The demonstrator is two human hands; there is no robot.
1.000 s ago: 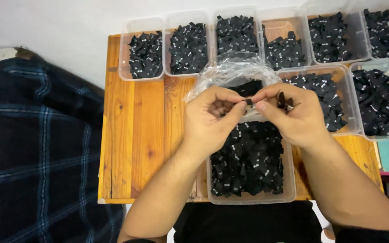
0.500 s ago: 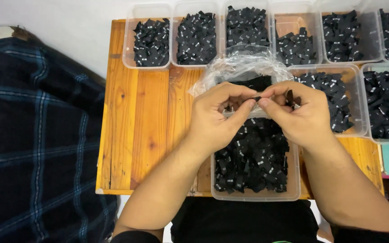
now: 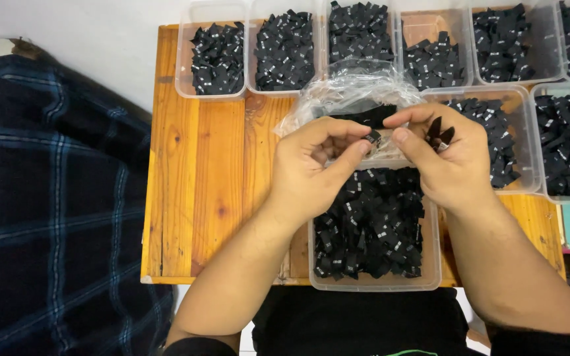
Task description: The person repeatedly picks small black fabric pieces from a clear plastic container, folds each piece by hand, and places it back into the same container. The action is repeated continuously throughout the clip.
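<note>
You pinched 1 small black label [image 3: 373,137] between both thumbs & forefingers, left hand [image 3: 311,165] and right hand [image 3: 446,158] meeting over the full front tub [image 3: 371,285], w/ spare labels [image 3: 439,132] tucked in the right fingers, prob. so strays dropped back in.

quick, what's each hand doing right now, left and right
Left hand: fingers pinched on one small black tag, shared with the right.
Right hand: pinches that tag too, and holds a few more black tags against its palm.

dark plaid cloth [image 3: 47,198], wooden table [image 3: 212,171], far tubs [image 3: 218,49] of black labels
</note>
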